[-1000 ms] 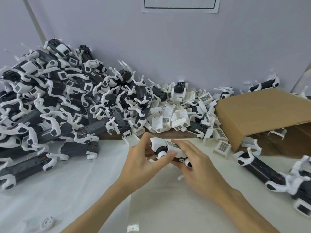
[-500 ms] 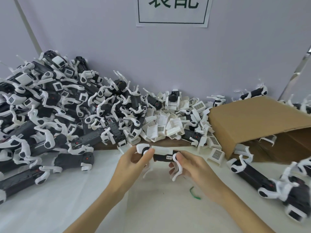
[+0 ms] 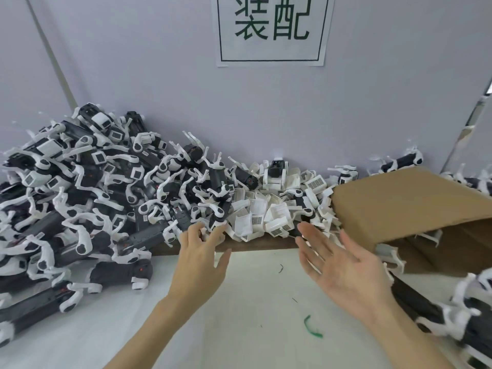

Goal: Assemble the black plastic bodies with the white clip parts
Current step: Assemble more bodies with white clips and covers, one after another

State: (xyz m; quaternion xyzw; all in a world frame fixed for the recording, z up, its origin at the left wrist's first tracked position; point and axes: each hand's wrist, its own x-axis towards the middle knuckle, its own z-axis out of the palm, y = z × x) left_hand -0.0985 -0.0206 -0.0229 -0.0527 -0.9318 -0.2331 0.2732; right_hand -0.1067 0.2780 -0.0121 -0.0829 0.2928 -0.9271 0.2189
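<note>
A big heap of black bodies fitted with white clips [image 3: 87,198] fills the left of the table up to the wall. Loose white clip parts with barcode labels [image 3: 269,217] lie piled in the middle at the back. My left hand [image 3: 202,259] is stretched forward with fingers spread, its fingertips at the front edge of the heap beside a white clip [image 3: 217,225]. My right hand [image 3: 343,272] hovers open, palm showing, in front of the loose white parts. Neither hand holds anything.
A brown cardboard box [image 3: 410,209] lies on its side at the right with more assembled pieces [image 3: 452,315] spilling from it. A small green scrap [image 3: 311,328] lies on the white table sheet [image 3: 255,302]. A paper sign [image 3: 271,30] hangs on the grey wall.
The assembled piece that both hands held is gone from them. Both hands have opened and moved forward, the left towards the heap. The camera has tilted up.
</note>
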